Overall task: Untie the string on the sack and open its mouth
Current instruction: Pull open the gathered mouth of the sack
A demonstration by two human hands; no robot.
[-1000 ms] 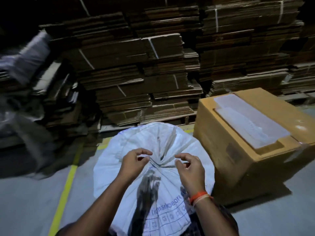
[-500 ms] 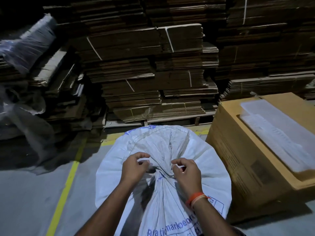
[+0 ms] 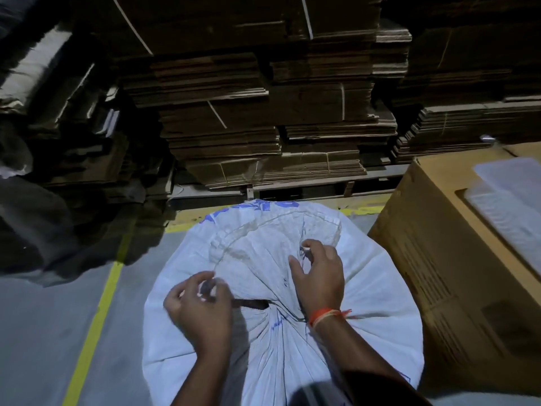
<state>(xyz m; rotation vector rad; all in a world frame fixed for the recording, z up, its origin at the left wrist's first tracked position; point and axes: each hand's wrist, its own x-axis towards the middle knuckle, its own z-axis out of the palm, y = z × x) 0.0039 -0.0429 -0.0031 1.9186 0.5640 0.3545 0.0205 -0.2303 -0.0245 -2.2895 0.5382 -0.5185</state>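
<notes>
Sack [image 3: 374, 288] stood on floor [image 3: 44, 332], just beside box [image 3: 433, 273]. Woven cloth soft, slack. Neck [image 3: 272, 310] bunched, tied. Right hand [image 3: 319, 276] pinched string [image 3: 301, 254] above neck. Left hand [image 3: 202, 303] curled, blurred; grip not discernible. Recommended hold: string ends, then mouth hem.

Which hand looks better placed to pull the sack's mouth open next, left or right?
Right, probably. The right hand pinches folds in the flared mouth of the sack, beyond the gathered neck. The left hand, blurred, sits beside that neck, off the mouth.
</notes>
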